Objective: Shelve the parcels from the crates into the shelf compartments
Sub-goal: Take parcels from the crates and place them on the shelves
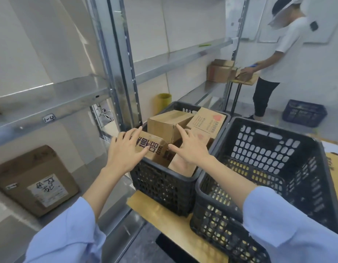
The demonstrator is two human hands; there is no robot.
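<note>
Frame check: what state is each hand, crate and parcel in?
Left crate: holds several parcels.
Right crate: no parcels visible.
Printed parcel: in left crate, tilted.
Left hand: open, touching printed parcel.
Right hand: open, spread above left crate.
Labelled box: shelved, closed.

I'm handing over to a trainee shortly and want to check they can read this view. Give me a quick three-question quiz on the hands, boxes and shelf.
1. Multiple choice: what does the left hand rest on? A) the box with purple print B) the heart-stamped box C) the crate rim.
2. True or false: the large labelled parcel sits inside a crate.
3. Fill in: the tag on the shelf edge reads ___.
Key: 1 A. 2 False, it lies on the lower shelf at left. 3 1-4.
</note>
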